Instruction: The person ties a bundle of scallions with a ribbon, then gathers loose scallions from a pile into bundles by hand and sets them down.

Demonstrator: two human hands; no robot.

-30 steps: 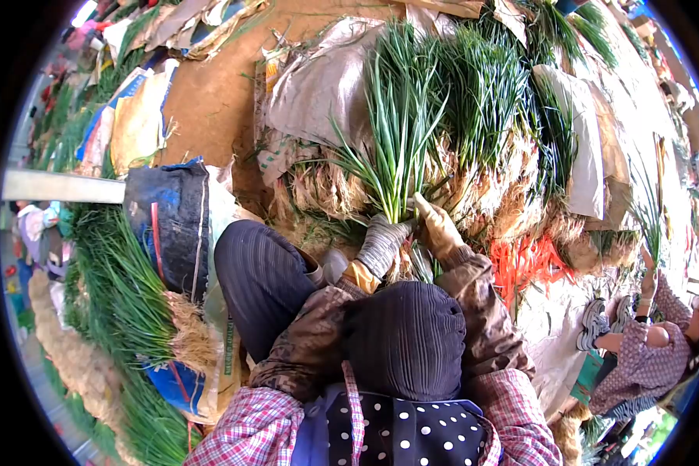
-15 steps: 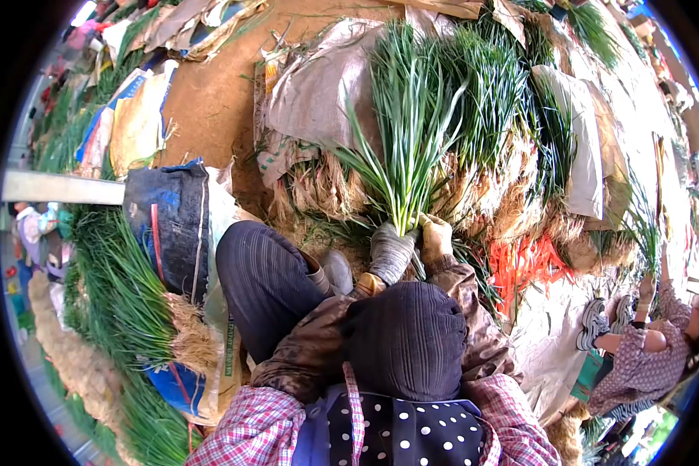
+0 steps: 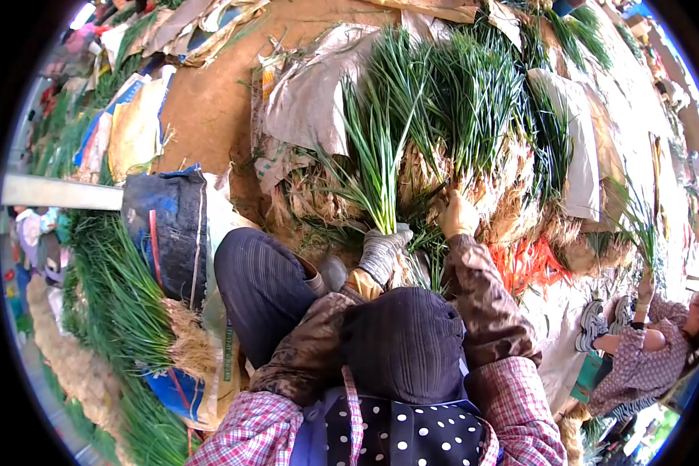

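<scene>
My left hand (image 3: 382,256), in a grey-wrapped glove, is closed around the lower stalks of a bunch of green onions (image 3: 379,182). Their long leaves fan upward and their roots poke out below the fist. To its right, my right hand (image 3: 458,216) in a pale yellow glove reaches to the root side of a large heap of green onions (image 3: 474,101). Its fingers are drawn together at the roots (image 3: 501,175); what they hold, if anything, is too small to make out.
A pale woven sack (image 3: 311,93) covers part of the heap. Red plastic strips (image 3: 528,264) lie at right. More green onions (image 3: 132,287) lie at left beside a dark blue covered block (image 3: 163,233). At far right another person (image 3: 652,342) holds a bunch.
My right hand has left the bunch and moved up and right to the heap. The bunch in my left hand has shifted slightly left and down, its leaves swinging left.
</scene>
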